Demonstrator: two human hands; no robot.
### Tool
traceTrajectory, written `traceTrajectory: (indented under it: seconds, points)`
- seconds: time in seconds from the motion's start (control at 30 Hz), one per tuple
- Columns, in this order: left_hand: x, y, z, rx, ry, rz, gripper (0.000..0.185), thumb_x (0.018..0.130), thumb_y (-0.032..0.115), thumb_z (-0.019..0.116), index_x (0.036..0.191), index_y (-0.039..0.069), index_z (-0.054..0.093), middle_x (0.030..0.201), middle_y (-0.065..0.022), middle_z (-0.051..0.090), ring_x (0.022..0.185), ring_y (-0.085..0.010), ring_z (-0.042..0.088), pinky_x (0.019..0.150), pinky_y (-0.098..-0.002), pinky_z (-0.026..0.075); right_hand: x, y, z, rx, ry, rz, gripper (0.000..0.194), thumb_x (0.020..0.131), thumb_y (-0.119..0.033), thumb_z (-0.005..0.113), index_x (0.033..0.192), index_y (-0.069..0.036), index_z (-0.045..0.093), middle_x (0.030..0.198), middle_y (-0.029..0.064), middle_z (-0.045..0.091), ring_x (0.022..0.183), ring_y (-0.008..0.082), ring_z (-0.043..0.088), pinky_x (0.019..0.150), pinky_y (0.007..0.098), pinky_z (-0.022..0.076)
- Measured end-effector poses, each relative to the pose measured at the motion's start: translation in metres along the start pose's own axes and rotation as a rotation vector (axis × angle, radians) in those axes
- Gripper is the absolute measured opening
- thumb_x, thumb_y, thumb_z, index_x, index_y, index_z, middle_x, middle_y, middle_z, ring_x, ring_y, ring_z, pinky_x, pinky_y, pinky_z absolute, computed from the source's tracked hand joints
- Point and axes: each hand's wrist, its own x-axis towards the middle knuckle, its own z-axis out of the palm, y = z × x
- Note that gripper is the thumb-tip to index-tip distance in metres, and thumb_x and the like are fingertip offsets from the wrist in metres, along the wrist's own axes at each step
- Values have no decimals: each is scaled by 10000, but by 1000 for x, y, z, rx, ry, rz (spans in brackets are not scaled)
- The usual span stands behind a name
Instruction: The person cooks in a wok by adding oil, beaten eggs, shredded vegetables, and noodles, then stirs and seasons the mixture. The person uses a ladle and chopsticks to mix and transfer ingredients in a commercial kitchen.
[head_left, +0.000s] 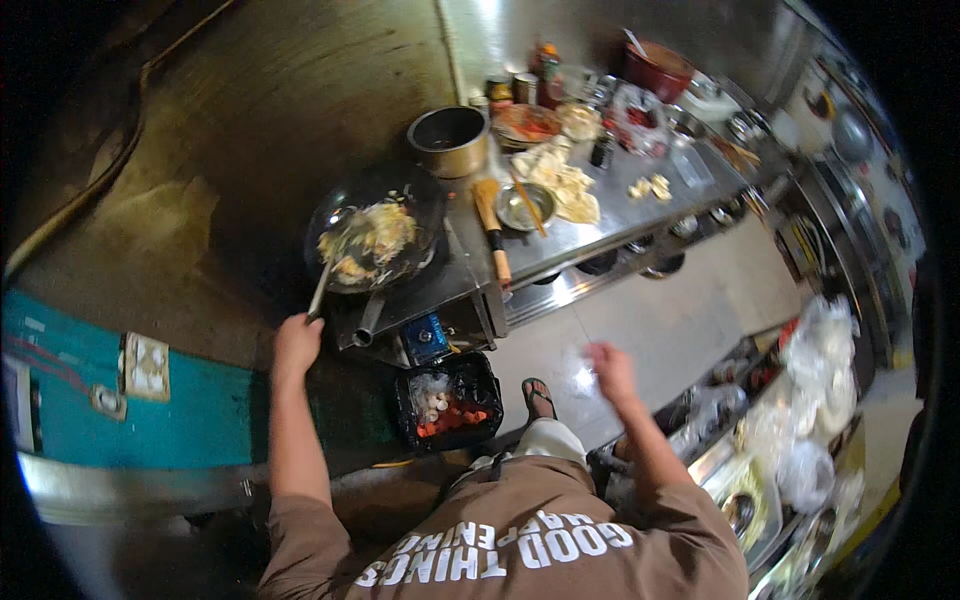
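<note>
My left hand (298, 343) is closed around the handle of a metal cooking utensil (324, 281), whose far end rests in the food in a dark wok (431, 196). Shredded vegetables and browned pieces (386, 231) lie in the wok. The wok's hollow metal handle (367, 324) points toward me, untouched. My right hand (613, 371) is raised over the floor, away from the counter; it is blurred, with its fingers curled, and whether it holds anything cannot be told. Right of the wok stand a deep metal pot (448, 161) and a brush with a wooden handle (493, 236).
The steel counter (622, 217) holds a metal bowl (517, 217), a cream cloth (574, 206), bottles and a red pot (660, 79). Below the wok stands a lined bin (448, 435) with eggshells and orange scraps. Plastic bags (817, 375) and trays fill the right side.
</note>
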Motion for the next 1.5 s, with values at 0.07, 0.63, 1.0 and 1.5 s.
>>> traceTrajectory:
  seconds: [0.07, 0.63, 1.0, 1.5]
  points:
    - [11, 19, 11, -273, -292, -337, 338, 999, 289, 616, 1106, -24, 682, 802, -196, 680, 754, -378, 657, 695, -503, 514, 37, -62, 106, 163, -410, -81, 261, 974, -135, 598, 1204, -24, 649, 1066, 163, 706, 865, 262, 689, 798, 379, 548]
    - [-121, 71, -145, 67, -423, -425, 320, 1028, 274, 535, 1001, -7, 686, 635, -99, 600, 477, -186, 566, 438, -382, 447, 77, -286, 304, 1176, -820, 762, 262, 1024, -188, 520, 777, -99, 504, 626, 43, 510, 557, 188, 523, 558, 348, 515]
    - [-155, 10, -32, -111, 3, -136, 315, 967, 308, 620, 1087, 27, 693, 997, -242, 711, 951, -442, 681, 823, -539, 533, -45, -242, 272, 947, -800, 514, 367, 1030, -254, 504, 704, -87, 520, 610, 76, 515, 515, 246, 522, 558, 376, 494]
    - [-122, -24, 108, -314, 278, -216, 318, 978, 296, 616, 1158, 35, 651, 956, -236, 713, 918, -450, 682, 790, -517, 532, 12, -236, 309, 1073, -943, 444, 466, 1042, -317, 477, 651, -71, 541, 603, 98, 561, 583, 245, 543, 632, 381, 476]
